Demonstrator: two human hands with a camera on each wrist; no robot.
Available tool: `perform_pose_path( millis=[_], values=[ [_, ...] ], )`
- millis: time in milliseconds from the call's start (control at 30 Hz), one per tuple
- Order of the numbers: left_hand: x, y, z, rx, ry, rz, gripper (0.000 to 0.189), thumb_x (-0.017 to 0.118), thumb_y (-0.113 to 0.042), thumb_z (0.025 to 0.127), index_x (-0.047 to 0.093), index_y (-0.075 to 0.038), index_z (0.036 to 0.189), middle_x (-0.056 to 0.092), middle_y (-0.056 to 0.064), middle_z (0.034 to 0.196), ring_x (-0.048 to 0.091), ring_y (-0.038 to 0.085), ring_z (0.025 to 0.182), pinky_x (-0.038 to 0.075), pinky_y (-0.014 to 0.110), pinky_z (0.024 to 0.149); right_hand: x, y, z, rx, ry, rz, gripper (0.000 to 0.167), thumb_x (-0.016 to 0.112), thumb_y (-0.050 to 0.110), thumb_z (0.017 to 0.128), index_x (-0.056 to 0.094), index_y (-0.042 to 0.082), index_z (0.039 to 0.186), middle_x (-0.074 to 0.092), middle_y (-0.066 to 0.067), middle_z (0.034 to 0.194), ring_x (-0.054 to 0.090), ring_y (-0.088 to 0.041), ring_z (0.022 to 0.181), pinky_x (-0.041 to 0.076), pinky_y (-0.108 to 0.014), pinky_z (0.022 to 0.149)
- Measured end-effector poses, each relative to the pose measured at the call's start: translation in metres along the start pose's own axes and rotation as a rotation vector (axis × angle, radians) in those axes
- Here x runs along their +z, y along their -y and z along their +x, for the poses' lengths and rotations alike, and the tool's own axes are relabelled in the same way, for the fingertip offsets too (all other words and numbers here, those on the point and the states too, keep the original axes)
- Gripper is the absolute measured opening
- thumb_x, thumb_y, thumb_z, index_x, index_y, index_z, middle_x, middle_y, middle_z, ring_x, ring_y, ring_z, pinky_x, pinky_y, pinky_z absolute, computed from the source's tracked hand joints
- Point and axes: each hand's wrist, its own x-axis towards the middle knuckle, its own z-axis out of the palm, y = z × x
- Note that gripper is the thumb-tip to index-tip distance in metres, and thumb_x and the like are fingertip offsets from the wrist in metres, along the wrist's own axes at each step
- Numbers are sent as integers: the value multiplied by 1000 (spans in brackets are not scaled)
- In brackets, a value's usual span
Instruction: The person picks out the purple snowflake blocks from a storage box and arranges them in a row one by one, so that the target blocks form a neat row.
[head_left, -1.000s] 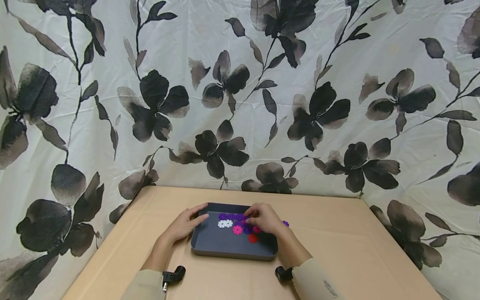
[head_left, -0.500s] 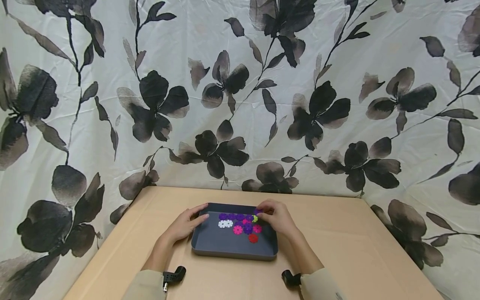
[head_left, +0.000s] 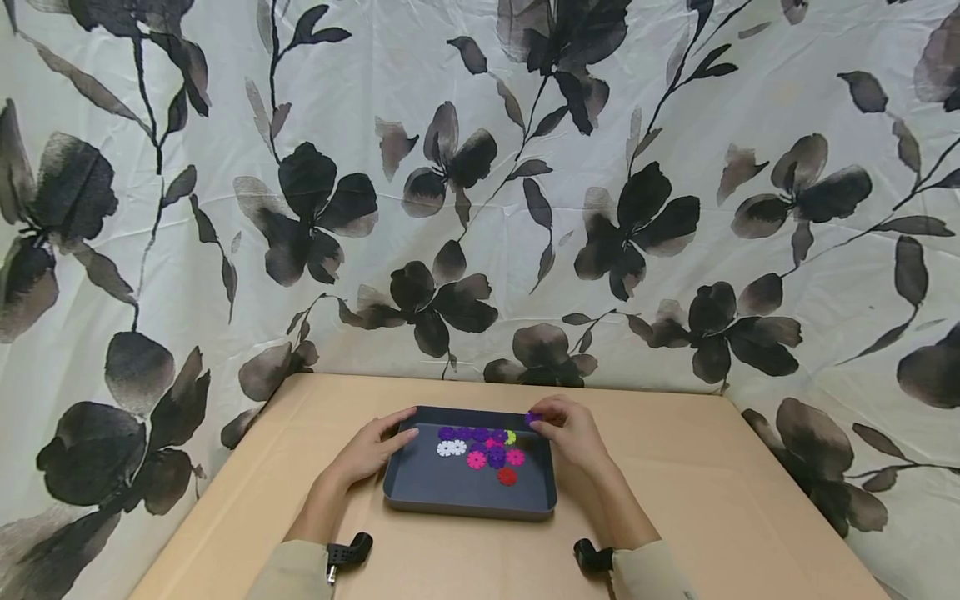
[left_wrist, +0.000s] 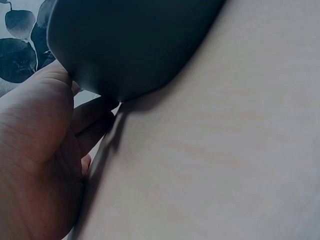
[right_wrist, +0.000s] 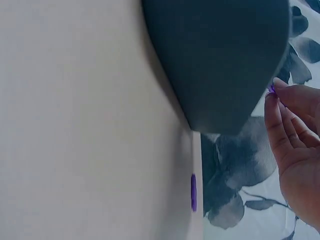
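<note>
A dark grey rectangular tray [head_left: 465,492] sits on the table. My left hand [head_left: 367,450] grips its left side, thumb over the rim and fingers outside; the left wrist view shows this hand [left_wrist: 40,145] at the corner of the tray [left_wrist: 115,45]. Above the tray's far right corner, my right hand [head_left: 573,435] pinches a purple notched plastic disc [head_left: 532,417] between thumb and fingertips. Similar flat discs lie inside the tray: two white ones [head_left: 451,448], several purple [head_left: 496,457], pink ones [head_left: 476,459], a red one [head_left: 507,477] and a yellow-green one [head_left: 511,437].
Another purple piece [right_wrist: 193,192] lies on the table outside the tray, on its right side, hidden behind my right hand in the head view. The light wooden table [head_left: 637,433] ends against a white cloth [head_left: 480,250] printed with dark flowers.
My right hand has lifted a purple disc from among the others and carried it right to the tray's far right corner, uncovering the yellow-green disc. My left hand stays on the tray.
</note>
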Motion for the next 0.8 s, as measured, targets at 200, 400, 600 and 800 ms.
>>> perform_pose_path(
  millis=[200, 400, 600, 800],
  values=[
    [0, 1, 1, 10, 0, 8, 66, 63, -58, 98, 51, -27, 155, 45, 10, 163, 33, 38, 155, 23, 63, 127, -13, -7, -2, 38, -13, -4, 17, 81, 7, 90, 79, 10, 107, 75, -7, 109, 69, -13, 85, 59, -21, 75],
    [1, 1, 2, 42, 11, 6, 67, 63, -55, 100, 50, -22, 156, 45, 11, 163, 34, 38, 155, 23, 62, 127, -30, -15, -5, 56, -33, -15, 17, 82, 5, 89, 79, 7, 106, 76, -9, 106, 69, -13, 84, 58, -20, 74],
    [0, 0, 2, 50, 14, 8, 67, 63, -54, 100, 50, -20, 156, 45, 11, 163, 34, 37, 155, 24, 62, 127, -48, -28, -10, 84, -18, -42, 19, 82, 3, 88, 79, 3, 106, 77, -13, 107, 71, -17, 88, 58, -19, 78],
    [0, 0, 2, 41, 11, 17, 66, 63, -55, 100, 50, -23, 156, 45, 11, 163, 35, 38, 155, 24, 63, 127, -60, -42, -13, 113, -7, -48, 22, 80, -1, 87, 78, -1, 109, 78, -16, 106, 72, -18, 90, 57, -19, 79]
  ],
)
